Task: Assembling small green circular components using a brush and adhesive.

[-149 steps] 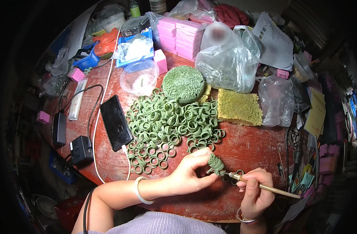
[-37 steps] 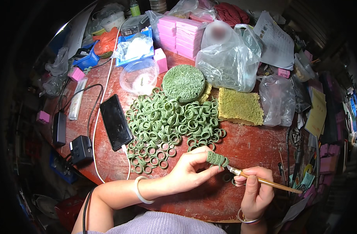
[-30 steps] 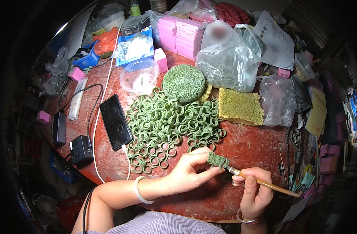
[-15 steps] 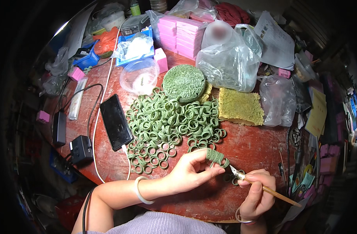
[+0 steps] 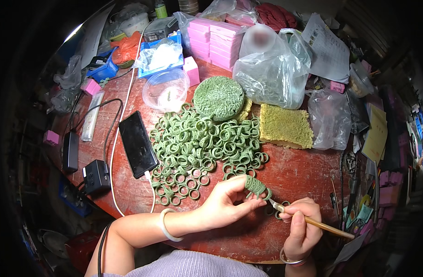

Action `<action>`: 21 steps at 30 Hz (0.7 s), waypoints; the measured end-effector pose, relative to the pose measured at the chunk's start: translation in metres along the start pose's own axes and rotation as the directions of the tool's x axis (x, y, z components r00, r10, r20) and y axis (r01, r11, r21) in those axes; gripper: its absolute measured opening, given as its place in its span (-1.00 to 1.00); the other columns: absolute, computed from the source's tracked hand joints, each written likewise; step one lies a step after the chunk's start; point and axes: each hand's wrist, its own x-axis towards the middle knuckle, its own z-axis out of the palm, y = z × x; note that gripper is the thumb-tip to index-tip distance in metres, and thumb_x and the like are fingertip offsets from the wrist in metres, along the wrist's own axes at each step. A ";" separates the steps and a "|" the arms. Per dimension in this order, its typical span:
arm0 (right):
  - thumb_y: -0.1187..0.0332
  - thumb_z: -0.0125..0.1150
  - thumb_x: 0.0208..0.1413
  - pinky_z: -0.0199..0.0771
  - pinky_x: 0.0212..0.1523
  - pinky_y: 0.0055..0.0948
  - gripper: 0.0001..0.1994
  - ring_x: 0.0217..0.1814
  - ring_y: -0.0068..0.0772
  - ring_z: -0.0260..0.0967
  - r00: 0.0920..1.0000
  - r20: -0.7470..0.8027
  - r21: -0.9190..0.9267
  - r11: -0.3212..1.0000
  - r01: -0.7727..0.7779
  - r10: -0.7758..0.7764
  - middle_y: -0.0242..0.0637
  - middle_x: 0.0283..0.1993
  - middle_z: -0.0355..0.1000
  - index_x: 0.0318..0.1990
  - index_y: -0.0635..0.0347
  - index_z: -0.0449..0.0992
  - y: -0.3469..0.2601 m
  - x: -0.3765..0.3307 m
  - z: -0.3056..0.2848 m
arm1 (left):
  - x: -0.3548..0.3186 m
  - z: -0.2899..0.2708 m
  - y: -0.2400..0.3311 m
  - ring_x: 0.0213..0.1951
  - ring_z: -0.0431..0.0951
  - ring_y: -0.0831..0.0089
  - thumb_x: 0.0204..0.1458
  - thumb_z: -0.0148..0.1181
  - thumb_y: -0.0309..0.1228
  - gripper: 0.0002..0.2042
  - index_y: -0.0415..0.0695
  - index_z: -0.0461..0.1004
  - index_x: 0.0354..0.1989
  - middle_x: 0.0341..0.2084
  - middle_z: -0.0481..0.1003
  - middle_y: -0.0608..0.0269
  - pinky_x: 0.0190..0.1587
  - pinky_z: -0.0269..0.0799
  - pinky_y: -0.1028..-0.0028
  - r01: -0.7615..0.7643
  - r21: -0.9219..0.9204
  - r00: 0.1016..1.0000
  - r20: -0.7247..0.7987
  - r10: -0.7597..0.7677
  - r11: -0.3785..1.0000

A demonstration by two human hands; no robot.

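Observation:
A short row of green rings (image 5: 255, 185), set side by side like a roll, is pinched in the fingers of my left hand (image 5: 230, 201). One ring at its right end tilts away from the others. My right hand (image 5: 304, 226) is closed around a slim wooden-handled knife (image 5: 330, 228). Its narrow pale tip is at the end ring, and I cannot make out whether it touches. A couple of loose rings (image 5: 285, 203) lie on the table beneath the tool. Beyond my left hand spreads a large heap of similar green rings (image 5: 197, 145).
A round green textured pad (image 5: 219, 98) and a yellow sponge (image 5: 285, 125) lie behind the heap. A black phone (image 5: 138, 144) with a white cable is at its left. Plastic bags (image 5: 271, 74), pink boxes (image 5: 223, 44) and a clear tub (image 5: 165, 90) stand farther back on the red table (image 5: 303, 168).
The knife has shifted slightly left and its handle has turned a little, with its tip closer to the end ring. My right hand moved with it; the left hand is almost still.

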 end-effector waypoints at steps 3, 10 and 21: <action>0.53 -0.05 0.22 0.41 -0.38 -0.45 -0.88 -0.44 -0.39 0.37 0.999 -0.026 0.080 0.996 -0.042 0.044 -0.20 -0.43 0.43 -0.21 0.38 0.41 0.000 0.000 -0.003 | 0.000 0.000 0.000 -0.12 0.50 0.57 0.16 0.20 -0.63 -0.82 -0.26 0.46 -0.08 -0.20 0.47 0.32 0.01 0.51 0.48 -0.011 0.014 1.000 0.016 0.010 1.000; 0.41 -0.11 0.26 0.26 -0.47 -0.64 -0.82 -0.45 -0.56 0.25 0.999 -0.025 -0.015 0.999 -0.048 0.048 -0.22 -0.42 0.34 -0.28 0.33 0.39 -0.004 0.004 0.002 | 0.000 0.001 -0.002 -0.22 0.43 0.62 0.14 0.24 -0.60 -0.84 -0.23 0.49 -0.12 -0.27 0.41 0.38 -0.12 0.42 0.55 -0.023 -0.004 1.000 -0.021 0.023 1.000; 0.44 -0.12 0.28 0.37 -0.40 -0.60 -0.82 -0.42 -0.55 0.33 0.980 -0.040 0.217 0.959 -0.182 0.195 -0.22 -0.41 0.38 -0.23 0.37 0.41 -0.005 0.006 -0.006 | 0.000 0.004 0.003 -0.27 0.38 0.69 0.13 0.27 -0.56 -0.86 -0.19 0.52 -0.15 -0.32 0.39 0.45 -0.20 0.38 0.61 0.021 -0.028 0.998 -0.053 -0.022 0.999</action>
